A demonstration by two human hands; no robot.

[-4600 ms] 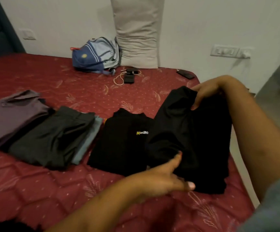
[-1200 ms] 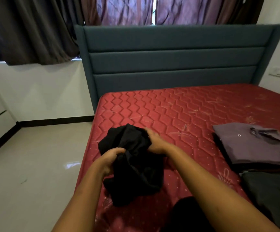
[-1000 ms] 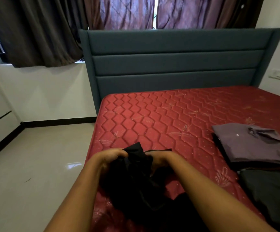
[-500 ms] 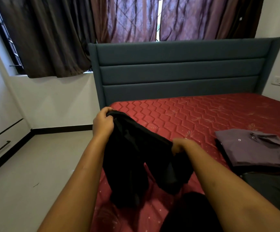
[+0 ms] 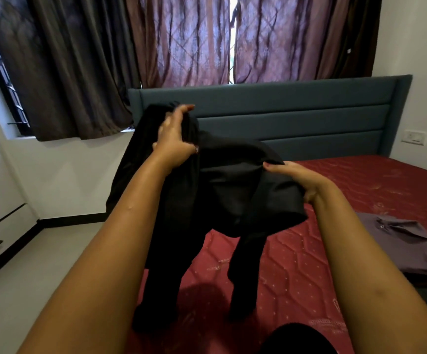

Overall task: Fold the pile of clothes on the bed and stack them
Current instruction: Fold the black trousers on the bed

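No words or numbers can be read here. The red mattress (image 5: 296,264) has small pale print near its edge at five o'clock, too blurry to read.

Black cloth against red, teal and mauve.
The black garment (image 5: 227,195) is plain, with no print showing. The mattress (image 5: 296,264) is deep red, quilted in a honeycomb pattern, scattered with small pale dots and faint leaf sprigs. The headboard (image 5: 296,118) is a dull teal-blue, marked by horizontal bands. The middle curtains (image 5: 186,39) are mauve-purple with a crinkled, criss-cross texture, and the side curtain (image 5: 66,67) is dark brown-grey. The folded shirt (image 5: 406,249) is a muted purple-grey with a pale button. The wall (image 5: 66,175) is white above a black skirting strip (image 5: 71,221), the floor (image 5: 41,264) is pale grey, and the switch plate (image 5: 413,137) is white.
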